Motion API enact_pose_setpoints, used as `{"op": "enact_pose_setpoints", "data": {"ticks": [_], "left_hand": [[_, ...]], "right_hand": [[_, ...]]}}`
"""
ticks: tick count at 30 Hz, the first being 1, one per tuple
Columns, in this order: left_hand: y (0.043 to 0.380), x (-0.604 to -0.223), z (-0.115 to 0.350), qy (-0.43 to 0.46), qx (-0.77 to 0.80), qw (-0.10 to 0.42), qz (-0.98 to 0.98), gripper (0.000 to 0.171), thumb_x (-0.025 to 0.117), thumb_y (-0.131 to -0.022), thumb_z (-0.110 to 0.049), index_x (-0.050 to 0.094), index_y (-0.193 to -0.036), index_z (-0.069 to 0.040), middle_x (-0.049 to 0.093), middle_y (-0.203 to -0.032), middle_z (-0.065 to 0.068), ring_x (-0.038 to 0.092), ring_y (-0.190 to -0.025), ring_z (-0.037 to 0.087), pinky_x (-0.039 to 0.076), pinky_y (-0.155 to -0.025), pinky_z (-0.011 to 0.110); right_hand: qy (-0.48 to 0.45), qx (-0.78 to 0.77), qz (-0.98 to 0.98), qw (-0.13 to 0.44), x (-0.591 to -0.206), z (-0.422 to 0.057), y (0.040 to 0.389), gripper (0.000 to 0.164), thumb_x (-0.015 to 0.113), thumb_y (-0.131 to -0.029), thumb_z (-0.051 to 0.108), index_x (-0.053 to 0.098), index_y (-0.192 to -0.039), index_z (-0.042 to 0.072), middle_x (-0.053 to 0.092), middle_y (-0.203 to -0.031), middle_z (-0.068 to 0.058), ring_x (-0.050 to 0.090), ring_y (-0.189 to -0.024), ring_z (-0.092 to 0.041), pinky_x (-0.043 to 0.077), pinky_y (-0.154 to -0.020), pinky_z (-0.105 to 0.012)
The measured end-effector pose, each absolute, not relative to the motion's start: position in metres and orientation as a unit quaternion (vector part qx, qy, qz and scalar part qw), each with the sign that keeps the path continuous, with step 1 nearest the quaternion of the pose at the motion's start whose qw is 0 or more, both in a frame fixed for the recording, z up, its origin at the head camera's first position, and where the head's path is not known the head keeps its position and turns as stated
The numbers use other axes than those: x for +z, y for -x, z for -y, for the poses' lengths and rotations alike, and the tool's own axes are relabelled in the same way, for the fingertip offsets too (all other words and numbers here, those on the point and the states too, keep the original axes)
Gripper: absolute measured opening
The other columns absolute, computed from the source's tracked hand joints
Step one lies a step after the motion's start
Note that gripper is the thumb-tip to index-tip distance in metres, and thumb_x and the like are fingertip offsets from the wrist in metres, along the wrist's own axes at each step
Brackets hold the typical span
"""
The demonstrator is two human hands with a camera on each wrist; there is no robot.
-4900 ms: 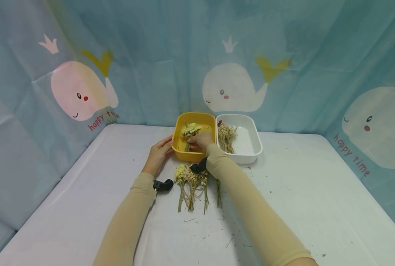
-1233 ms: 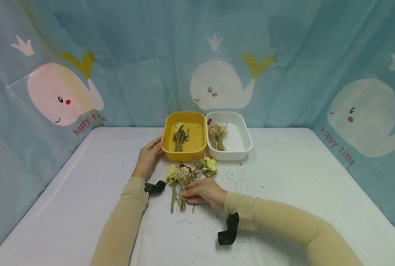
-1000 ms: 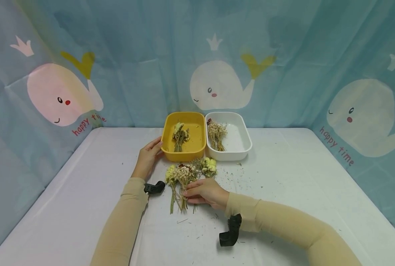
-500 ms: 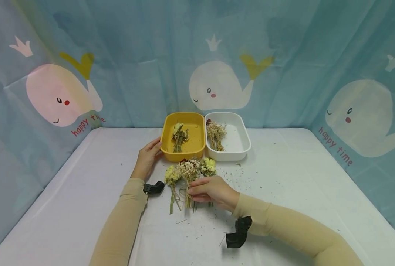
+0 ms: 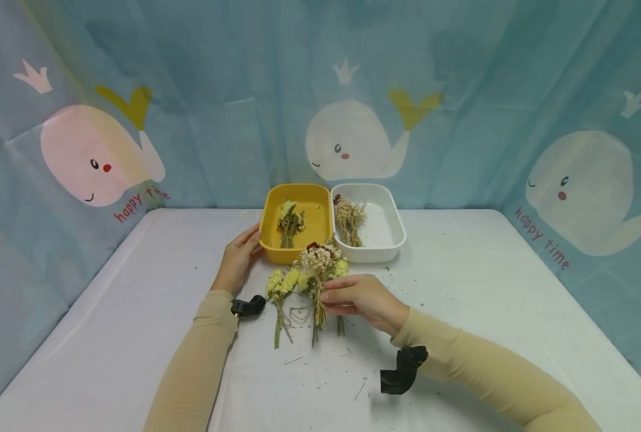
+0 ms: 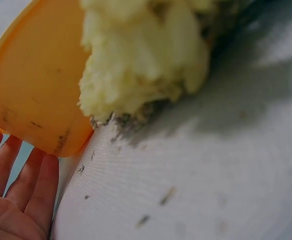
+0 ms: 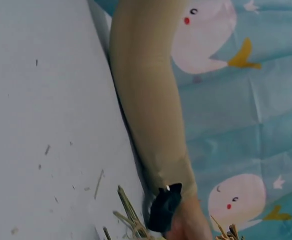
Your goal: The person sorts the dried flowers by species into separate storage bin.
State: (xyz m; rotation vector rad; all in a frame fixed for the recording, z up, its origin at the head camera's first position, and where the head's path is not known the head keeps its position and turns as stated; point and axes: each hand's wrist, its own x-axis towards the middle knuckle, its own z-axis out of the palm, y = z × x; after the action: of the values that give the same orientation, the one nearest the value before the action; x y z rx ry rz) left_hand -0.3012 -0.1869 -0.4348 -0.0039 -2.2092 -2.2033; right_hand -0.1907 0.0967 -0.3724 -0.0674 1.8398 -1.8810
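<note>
My right hand (image 5: 366,300) pinches the stems of a bunch of dried flowers (image 5: 320,263), small cream heads with some dark red, held upright just above the table near the trays. My left hand (image 5: 238,258) touches the left side of the yellow tray (image 5: 269,247); in the left wrist view its straight fingers (image 6: 41,182) lie against the tray wall. Yellow dried flowers (image 5: 281,285) lie on the table in front, large and blurred in the left wrist view. More yellow dried flowers lie partly hidden behind the held bunch. Dried flowers (image 5: 291,225) also lie inside the yellow tray.
A white tray (image 5: 398,240) stands against the yellow tray's right side, with cream dried flowers (image 5: 350,219) inside. Stem bits (image 5: 359,391) litter the white table (image 5: 515,300). A blue whale-print curtain (image 5: 234,150) stands behind. Each wrist wears a black camera (image 5: 401,371).
My right hand has raised the cream bunch off the table and moved it right and toward the trays. Earlier that hand held yellow flowers in the yellow tray. My left hand stays by the tray.
</note>
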Motion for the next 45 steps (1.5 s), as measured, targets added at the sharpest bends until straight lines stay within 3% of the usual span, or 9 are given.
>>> {"op": "enact_pose_setpoints", "data": {"ticks": [8, 18, 26, 33, 39, 45], "left_hand": [[0.291, -0.418, 0.185, 0.000, -0.720, -0.008, 0.694, 0.055, 0.052, -0.105, -0.030, 0.038, -0.154, -0.012, 0.037, -0.160, 0.011, 0.040, -0.145, 0.031, 0.033, -0.123, 0.042], [0.303, -0.439, 0.189, -0.003, -0.710, 0.007, 0.704, 0.061, 0.054, -0.101, -0.044, 0.039, -0.154, -0.018, 0.039, -0.160, 0.007, 0.042, -0.144, 0.027, 0.038, -0.121, 0.040], [0.291, -0.422, 0.187, -0.004, -0.723, -0.011, 0.691, 0.055, 0.051, -0.105, -0.030, 0.037, -0.155, -0.013, 0.037, -0.160, 0.010, 0.040, -0.145, 0.030, 0.035, -0.122, 0.042], [0.299, -0.436, 0.191, 0.001, -0.705, -0.005, 0.709, 0.061, 0.053, -0.102, -0.044, 0.038, -0.155, -0.019, 0.037, -0.161, 0.006, 0.041, -0.145, 0.026, 0.036, -0.122, 0.040], [0.288, -0.419, 0.186, -0.006, -0.716, -0.021, 0.698, 0.054, 0.050, -0.106, -0.030, 0.036, -0.155, -0.014, 0.035, -0.161, 0.009, 0.039, -0.146, 0.028, 0.036, -0.122, 0.040], [0.287, -0.416, 0.185, -0.002, -0.714, -0.019, 0.699, 0.054, 0.049, -0.106, -0.029, 0.035, -0.156, -0.012, 0.034, -0.162, 0.009, 0.037, -0.147, 0.030, 0.035, -0.122, 0.042]], "right_hand": [[0.025, -0.695, -0.680, 0.233, -0.365, -0.113, 0.203, 0.037, 0.066, -0.091, -0.002, 0.059, -0.126, -0.015, 0.076, -0.091, -0.002, 0.073, -0.078, -0.008, 0.062, -0.086, -0.030], [0.003, -0.704, -0.678, 0.210, -0.353, -0.135, 0.226, 0.044, 0.065, -0.092, -0.003, 0.053, -0.133, -0.016, 0.076, -0.089, -0.001, 0.073, -0.078, -0.008, 0.061, -0.088, -0.030], [-0.016, -0.711, -0.674, 0.202, -0.346, -0.151, 0.248, 0.047, 0.065, -0.093, -0.003, 0.051, -0.136, -0.014, 0.076, -0.088, -0.001, 0.074, -0.078, -0.009, 0.062, -0.082, -0.025], [-0.027, -0.701, -0.686, 0.193, -0.344, -0.156, 0.270, 0.045, 0.065, -0.093, -0.002, 0.054, -0.135, -0.011, 0.077, -0.095, -0.006, 0.073, -0.074, -0.009, 0.061, -0.084, -0.024], [-0.031, -0.699, -0.691, 0.181, -0.340, -0.162, 0.290, 0.047, 0.064, -0.094, -0.001, 0.050, -0.138, -0.011, 0.076, -0.090, 0.000, 0.073, -0.077, -0.008, 0.061, -0.085, -0.022], [-0.024, -0.703, -0.689, 0.174, -0.337, -0.165, 0.307, 0.047, 0.063, -0.096, -0.001, 0.050, -0.139, -0.011, 0.076, -0.093, -0.001, 0.074, -0.079, -0.008, 0.061, -0.085, -0.021]]}}
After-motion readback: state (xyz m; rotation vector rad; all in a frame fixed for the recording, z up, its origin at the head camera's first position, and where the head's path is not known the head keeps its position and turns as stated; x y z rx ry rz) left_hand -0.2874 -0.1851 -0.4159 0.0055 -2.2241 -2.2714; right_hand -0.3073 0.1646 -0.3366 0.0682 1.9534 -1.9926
